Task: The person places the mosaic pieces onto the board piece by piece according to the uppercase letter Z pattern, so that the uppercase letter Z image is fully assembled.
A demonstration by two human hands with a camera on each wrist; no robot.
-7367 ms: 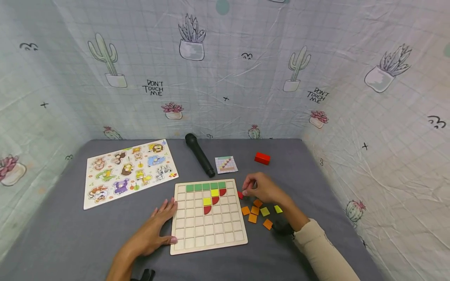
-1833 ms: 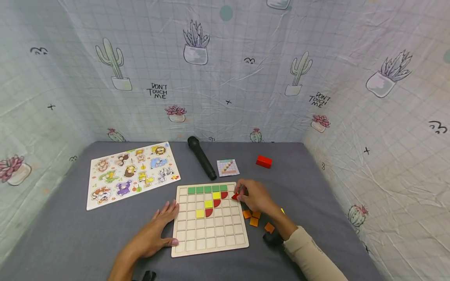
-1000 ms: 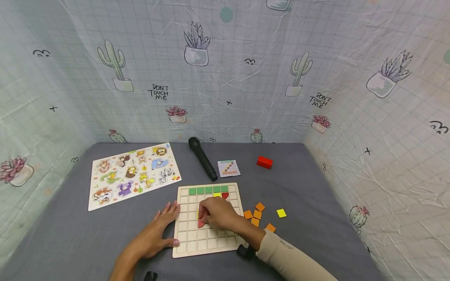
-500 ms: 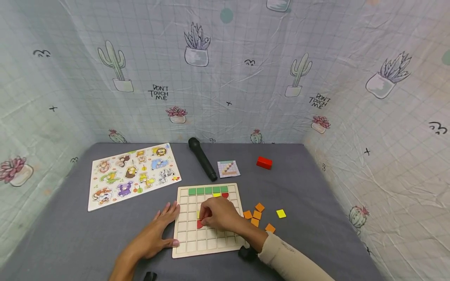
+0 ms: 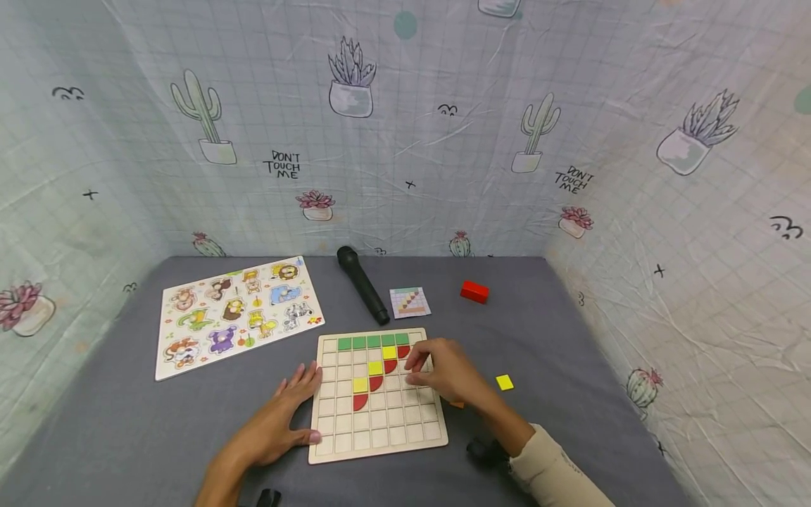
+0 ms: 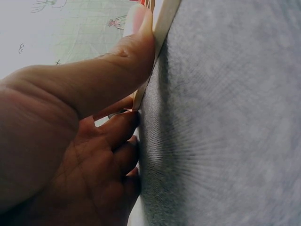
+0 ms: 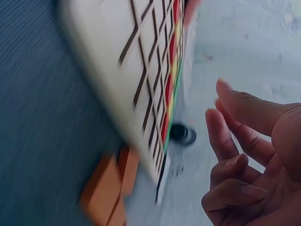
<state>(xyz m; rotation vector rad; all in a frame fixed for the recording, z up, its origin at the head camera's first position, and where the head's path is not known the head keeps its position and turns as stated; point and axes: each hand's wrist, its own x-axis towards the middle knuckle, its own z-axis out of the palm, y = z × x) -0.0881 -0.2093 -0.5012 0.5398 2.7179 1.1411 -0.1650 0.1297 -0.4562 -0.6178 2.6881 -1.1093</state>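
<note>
A wooden grid board (image 5: 393,436) lies on the grey cloth, with green tiles (image 5: 374,341) along its top row. Below them, yellow squares (image 5: 360,385) and red quarter-circle tiles (image 5: 360,401) step diagonally down to the left. My left hand (image 5: 279,422) rests at the board's left edge, fingers spread; in the left wrist view its thumb (image 6: 134,52) presses the edge. Over the right part of the board hovers my right hand (image 5: 446,370), fingers loosely bent. The right wrist view shows nothing between its thumb and fingertips (image 7: 218,125).
Orange tiles (image 7: 101,188) lie right of the board, mostly hidden in the head view by the right hand. Farther right is a loose yellow tile (image 5: 505,382). Behind the board are a microphone (image 5: 362,285), a pattern card (image 5: 410,303), a red block (image 5: 474,291) and an animal puzzle (image 5: 241,317).
My right hand has placed a red quarter-circle tile below the lowest yellow square, let go and moved right. Earlier, more yellow and red tiles joined the diagonal. My left hand has stayed put.
</note>
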